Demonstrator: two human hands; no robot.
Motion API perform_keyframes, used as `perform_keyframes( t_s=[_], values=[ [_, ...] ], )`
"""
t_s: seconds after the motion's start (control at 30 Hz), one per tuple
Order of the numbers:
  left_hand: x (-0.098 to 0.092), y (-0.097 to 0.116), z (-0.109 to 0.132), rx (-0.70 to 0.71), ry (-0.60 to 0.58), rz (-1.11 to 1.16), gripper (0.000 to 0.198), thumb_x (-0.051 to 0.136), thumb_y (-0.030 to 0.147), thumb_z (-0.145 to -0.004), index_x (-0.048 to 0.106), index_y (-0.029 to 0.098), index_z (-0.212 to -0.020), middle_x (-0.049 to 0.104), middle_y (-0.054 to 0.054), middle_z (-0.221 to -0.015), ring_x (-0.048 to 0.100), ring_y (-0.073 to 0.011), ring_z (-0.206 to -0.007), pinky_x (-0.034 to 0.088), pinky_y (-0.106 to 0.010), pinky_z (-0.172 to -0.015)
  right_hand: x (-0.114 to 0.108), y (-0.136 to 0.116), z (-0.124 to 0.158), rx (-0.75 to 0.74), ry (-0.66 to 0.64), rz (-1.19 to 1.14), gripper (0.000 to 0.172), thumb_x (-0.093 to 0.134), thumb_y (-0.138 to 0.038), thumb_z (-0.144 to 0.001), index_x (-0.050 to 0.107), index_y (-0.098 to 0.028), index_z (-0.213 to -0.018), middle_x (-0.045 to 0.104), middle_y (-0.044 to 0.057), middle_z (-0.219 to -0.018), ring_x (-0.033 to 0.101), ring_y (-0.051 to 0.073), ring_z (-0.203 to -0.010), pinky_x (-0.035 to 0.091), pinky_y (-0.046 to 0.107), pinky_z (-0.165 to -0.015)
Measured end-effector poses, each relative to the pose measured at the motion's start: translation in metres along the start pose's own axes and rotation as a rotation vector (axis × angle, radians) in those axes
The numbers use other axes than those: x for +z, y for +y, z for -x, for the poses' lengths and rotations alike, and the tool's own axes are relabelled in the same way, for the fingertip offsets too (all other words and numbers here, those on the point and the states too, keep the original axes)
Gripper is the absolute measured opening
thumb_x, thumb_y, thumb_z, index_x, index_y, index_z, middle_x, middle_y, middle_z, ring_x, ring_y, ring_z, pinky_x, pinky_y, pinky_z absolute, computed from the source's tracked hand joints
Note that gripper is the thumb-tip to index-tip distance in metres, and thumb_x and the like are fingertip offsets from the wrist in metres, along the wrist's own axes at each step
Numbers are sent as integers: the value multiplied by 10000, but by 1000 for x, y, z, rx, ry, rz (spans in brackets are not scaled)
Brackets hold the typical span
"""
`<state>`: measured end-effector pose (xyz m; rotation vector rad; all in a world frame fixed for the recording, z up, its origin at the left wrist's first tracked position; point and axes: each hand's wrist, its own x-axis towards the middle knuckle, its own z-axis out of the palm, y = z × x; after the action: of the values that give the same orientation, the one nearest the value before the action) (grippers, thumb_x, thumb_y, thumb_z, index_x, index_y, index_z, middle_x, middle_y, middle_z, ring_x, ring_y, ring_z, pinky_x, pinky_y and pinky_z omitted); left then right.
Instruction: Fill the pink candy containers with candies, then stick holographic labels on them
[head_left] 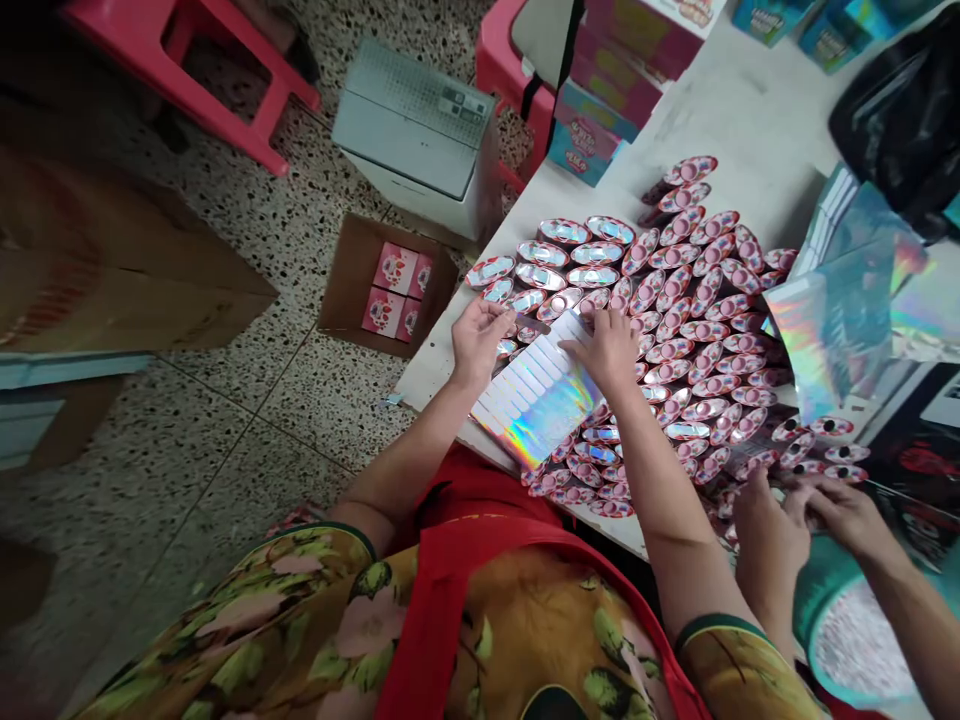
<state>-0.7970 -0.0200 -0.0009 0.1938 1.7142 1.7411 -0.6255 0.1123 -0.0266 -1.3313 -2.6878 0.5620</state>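
A shiny rainbow-reflecting sheet of label strips (pixel 536 395) lies over the near part of a dense cluster of oval-topped containers (pixel 667 350). My right hand (pixel 609 352) grips the sheet's upper right edge, its fingers curled over and thumb across the surface. My left hand (pixel 480 342) is closed in a pinch at the upper left of the sheet, where a thin strip (pixel 531 323) shows at the fingertips. Many container tops are red and white with a pink round centre. Others, like the container (pixel 540 253) at the upper left, have silvery-blue shiny tops.
A co-worker's hands (pixel 810 510) work at the right, above a green tub (pixel 817 620) of small pale pieces. Shiny sheets (pixel 814 310) and a black bag (pixel 900 120) lie on the table's right. Boxes (pixel 589 130) stand behind; an open carton (pixel 349 280) sits on the floor.
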Motion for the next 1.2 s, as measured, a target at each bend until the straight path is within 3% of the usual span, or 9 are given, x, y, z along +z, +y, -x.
perform_keyframes(
  t_s=[0.17,0.37,0.47,0.57,0.67,0.77,0.93,1.03,1.2],
  values=[
    [-6,3,-8,31,34,12,221,778,211,-792,558,191,-779,623,37,-694,632,-77,-605,514,-182,-606,1,1,10,94,-109,-174,470,765,-308,-748,603,-192,-1173,629,102,-1084,576,268,-960,477,397,-841],
    [-23,7,-12,28,56,64,223,791,197,-786,569,189,-771,634,28,-678,631,-81,-585,502,-189,-596,-14,11,29,156,-81,-307,226,671,-386,-758,532,-228,-841,600,46,-865,533,208,-770,444,347,-738],
    [-32,5,-8,-16,39,88,240,813,225,-769,576,183,-772,631,32,-654,628,-83,-579,486,-186,-584,-33,40,72,253,-118,-447,331,671,-507,-761,497,-233,-824,558,-3,-741,512,173,-681,427,316,-684],
    [-35,0,-2,-88,-7,126,255,823,247,-757,579,174,-770,632,31,-646,618,-81,-574,477,-187,-584,-53,68,123,450,-140,-400,513,721,-658,-672,555,-208,-853,613,39,-784,551,201,-713,446,339,-680],
    [-31,-3,5,-164,-54,164,264,831,249,-746,581,167,-767,640,30,-660,622,-84,-572,467,-191,-577,-60,60,143,537,121,-169,662,718,-740,-655,650,-172,-990,665,149,-1003,585,265,-854,476,415,-770],
    [-26,-3,13,-200,-73,194,273,835,238,-728,572,172,-762,631,40,-649,620,-83,-557,460,-192,-568,-46,10,118,519,266,-363,637,636,-731,-763,691,-180,-1076,675,148,-1072,596,232,-843,493,393,-778],
    [-21,-5,23,-203,-68,236,236,802,212,-721,571,169,-743,606,51,-598,597,-73,-535,418,-178,-542,-10,-72,55,418,-122,-984,572,691,-720,-728,702,-196,-954,674,39,-841,550,141,-666,442,274,-593],
    [-18,-14,25,-186,-49,242,211,785,214,-734,581,167,-752,623,40,-611,604,-84,-553,439,-192,-571,-1,-79,40,390,-190,-1037,523,794,-679,-633,631,-191,-721,570,-20,-620,453,101,-555,385,252,-537],
    [-5,-39,19,-126,19,34,137,727,218,-810,607,177,-756,616,29,-627,599,-120,-589,463,-239,-623,-2,-51,26,299,-208,-912,481,789,-632,-647,573,-202,-655,528,-36,-544,439,102,-508,363,261,-530]
  ],
)
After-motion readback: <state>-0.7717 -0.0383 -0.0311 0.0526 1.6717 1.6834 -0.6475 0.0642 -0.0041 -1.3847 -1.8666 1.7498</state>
